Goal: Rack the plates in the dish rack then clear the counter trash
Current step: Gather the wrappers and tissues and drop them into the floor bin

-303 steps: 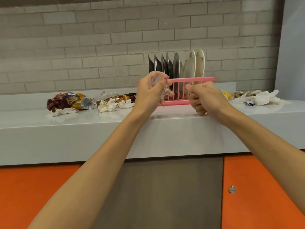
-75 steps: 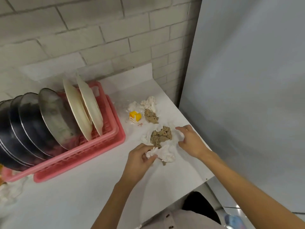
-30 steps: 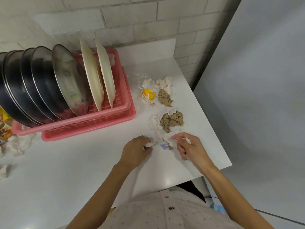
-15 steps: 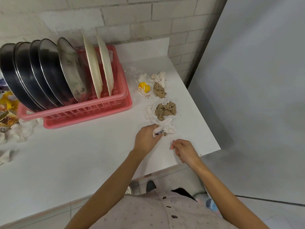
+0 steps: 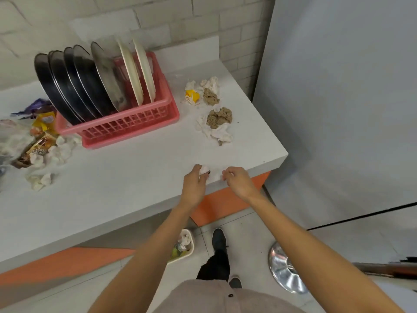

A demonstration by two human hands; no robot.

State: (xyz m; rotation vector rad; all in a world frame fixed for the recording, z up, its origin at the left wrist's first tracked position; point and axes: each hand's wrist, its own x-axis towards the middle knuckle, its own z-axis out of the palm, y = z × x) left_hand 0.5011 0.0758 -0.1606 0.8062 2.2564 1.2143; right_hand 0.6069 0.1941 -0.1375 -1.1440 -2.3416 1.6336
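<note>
Several steel plates and two cream plates stand upright in the pink dish rack. My left hand grips a crumpled white tissue over the counter's front edge. My right hand is beside it with fingers curled; a bit of white shows at its fingertips. More crumpled white and brown tissue and a yellow scrap lie on the counter to the right of the rack. Snack wrappers and tissue lie to its left.
The white counter ends at a corner on the right beside a grey panel. A small bin holding trash stands on the floor under the counter's edge. My shoe and a shiny metal stool base are on the floor.
Both hands have drawn back from the tissue pile to the counter's front edge, the left one carrying a tissue. My view has pulled back, showing the floor and bin.
</note>
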